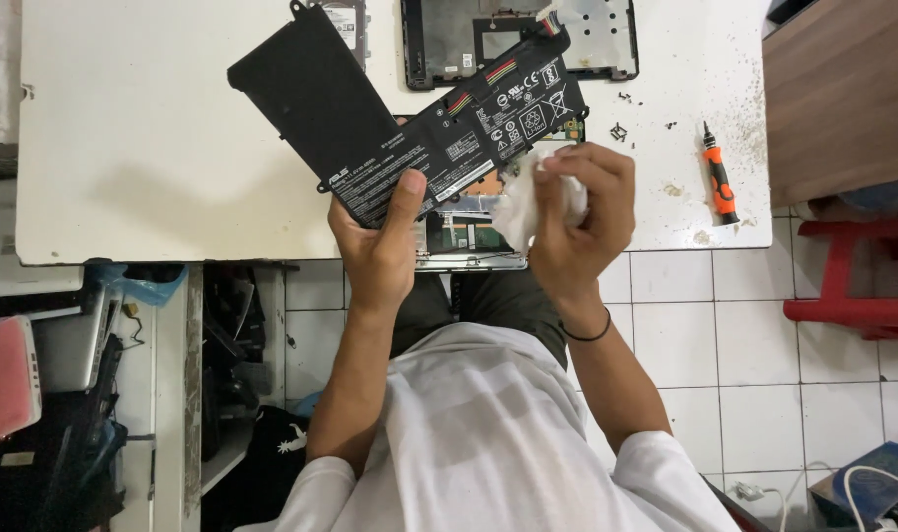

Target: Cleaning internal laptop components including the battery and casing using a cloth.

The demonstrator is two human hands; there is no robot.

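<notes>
Head view: left hand [375, 246] gripping black battery [410, 113].

Single head-worn camera looking almost straight down, close above the person's chest and forearms, both hands mid-frame, white table [154, 148] filling the upper frame beyond the fingertips, tiled floor [725, 374] below and right of them, no second view to compare

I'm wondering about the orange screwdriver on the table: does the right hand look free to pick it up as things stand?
Probably not at once: the right hand is clutching a white cloth. The path to the orange screwdriver over the table looks open.
</notes>
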